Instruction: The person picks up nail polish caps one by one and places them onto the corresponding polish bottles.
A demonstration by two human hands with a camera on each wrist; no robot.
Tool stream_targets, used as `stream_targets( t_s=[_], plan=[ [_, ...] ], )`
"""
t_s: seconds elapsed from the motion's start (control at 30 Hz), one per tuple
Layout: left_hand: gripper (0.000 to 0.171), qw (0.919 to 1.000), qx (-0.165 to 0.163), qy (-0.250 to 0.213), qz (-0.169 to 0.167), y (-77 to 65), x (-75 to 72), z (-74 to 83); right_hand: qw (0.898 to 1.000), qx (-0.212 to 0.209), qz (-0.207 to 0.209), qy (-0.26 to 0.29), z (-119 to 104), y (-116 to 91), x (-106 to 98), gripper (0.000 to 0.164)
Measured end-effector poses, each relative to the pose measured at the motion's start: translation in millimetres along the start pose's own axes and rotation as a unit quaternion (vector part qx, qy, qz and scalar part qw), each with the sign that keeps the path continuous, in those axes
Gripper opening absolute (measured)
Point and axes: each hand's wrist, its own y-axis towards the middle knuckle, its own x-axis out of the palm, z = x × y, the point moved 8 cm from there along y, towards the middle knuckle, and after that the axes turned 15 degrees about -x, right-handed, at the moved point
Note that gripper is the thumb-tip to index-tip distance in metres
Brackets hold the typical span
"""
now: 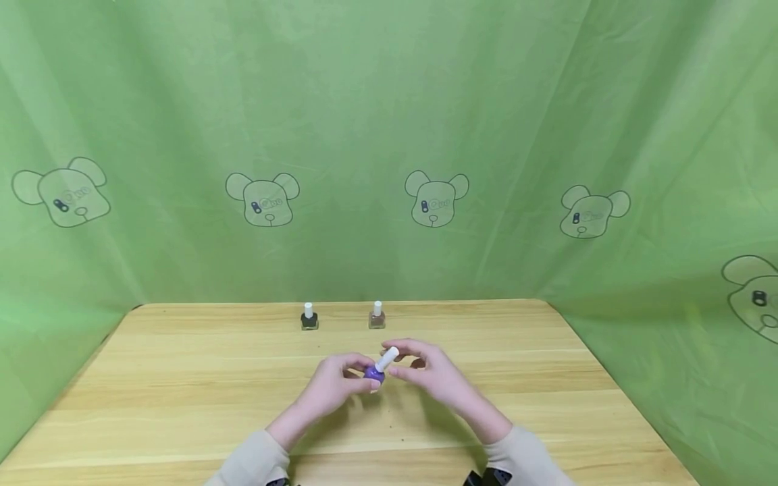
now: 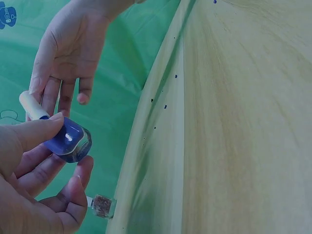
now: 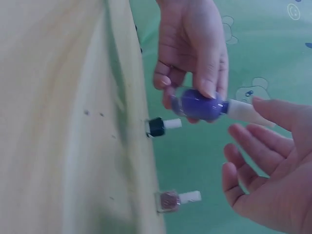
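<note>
A nail polish bottle (image 1: 373,373) with purple polish and a long white cap (image 1: 387,358) is held above the table, its cap slanting up to the right. The left hand (image 1: 334,385) pinches the bottle's body between thumb and fingers, as the left wrist view also shows. Around the cap, the right hand (image 1: 434,371) has its thumb and fingers spread and loosely bent. In the right wrist view its thumb (image 3: 278,111) overlaps the white cap, while the other fingers stand apart from it; firm contact cannot be made out. The cap is on the bottle.
Toward the back edge of the wooden table (image 1: 213,405) stand two more white-capped nail polish bottles: a black one (image 1: 309,320) on the left and a brownish-pink one (image 1: 377,318) to its right. A green curtain (image 1: 352,101) with bear-head drawings surrounds the table's back and sides.
</note>
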Motion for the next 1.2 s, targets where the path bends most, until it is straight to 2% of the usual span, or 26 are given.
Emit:
stream_targets(
  t_s=[0.17, 0.3, 0.7, 1.03, 1.2],
  plan=[
    [0.032, 1.0, -0.003, -0.007, 0.005, 1.4, -0.7, -1.5, 0.998, -0.004, 0.014, 0.067, 5, 1, 7, 0.039],
    [0.032, 1.0, -0.001, 0.0, 0.008, 2.2, 0.0, -1.7, 0.996, 0.004, 0.027, 0.083, 8, 1, 9, 0.036],
    [0.029, 0.9985, 0.024, 0.042, 0.025, -2.9, 3.5, 4.8, 0.997, 0.035, 0.068, 0.011, 7, -1, 4, 0.021],
    [0.029, 0.9978, 0.039, 0.047, 0.025, -6.7, 6.6, 9.8, 0.985, 0.068, 0.155, 0.014, 9, -8, -1, 0.019],
    [0.03, 0.9975, 0.046, 0.048, 0.024, -8.2, 7.6, 11.2, 0.985, 0.065, 0.16, 0.019, 11, -9, 0, 0.021]
  ],
)
